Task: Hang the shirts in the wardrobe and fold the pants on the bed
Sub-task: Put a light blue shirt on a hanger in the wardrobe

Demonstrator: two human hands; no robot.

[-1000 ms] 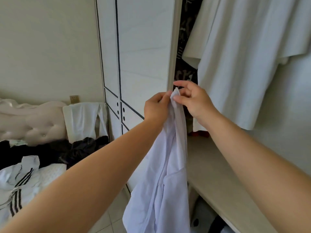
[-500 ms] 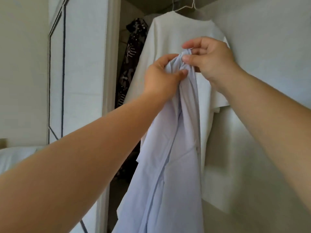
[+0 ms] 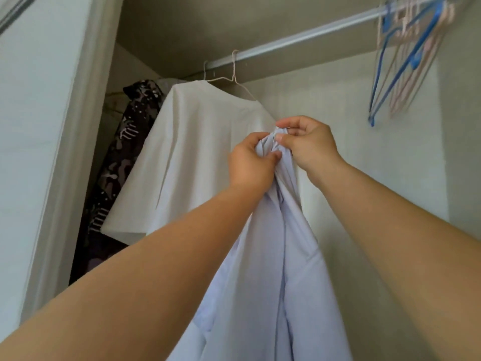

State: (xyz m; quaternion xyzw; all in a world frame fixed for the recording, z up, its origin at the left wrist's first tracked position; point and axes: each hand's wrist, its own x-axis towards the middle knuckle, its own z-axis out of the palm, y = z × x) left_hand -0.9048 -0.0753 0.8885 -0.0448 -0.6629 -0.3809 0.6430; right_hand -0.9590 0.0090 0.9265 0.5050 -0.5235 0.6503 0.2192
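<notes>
A pale lavender shirt [image 3: 270, 277] hangs down from both my hands in front of the open wardrobe. My left hand [image 3: 250, 162] grips its bunched top from the left. My right hand [image 3: 309, 147] pinches the same top edge from the right, thumb and fingers closed on the cloth. Both hands are held up, below the metal rail [image 3: 299, 39]. A white T-shirt [image 3: 197, 157] hangs on a wire hanger [image 3: 234, 79] from the rail, just behind and left of my hands. The bed and the pants are out of view.
Several empty blue and pink hangers [image 3: 406, 58] hang at the rail's right end. A dark patterned garment [image 3: 117, 162] hangs at the far left inside. The wardrobe door [image 3: 39, 126] stands on the left; the pale back wall [image 3: 377, 157] is behind.
My view has tilted upward from the bed and the wardrobe's lower shelf to the rail. Both hands have risen with the lavender shirt, still gripping its top.
</notes>
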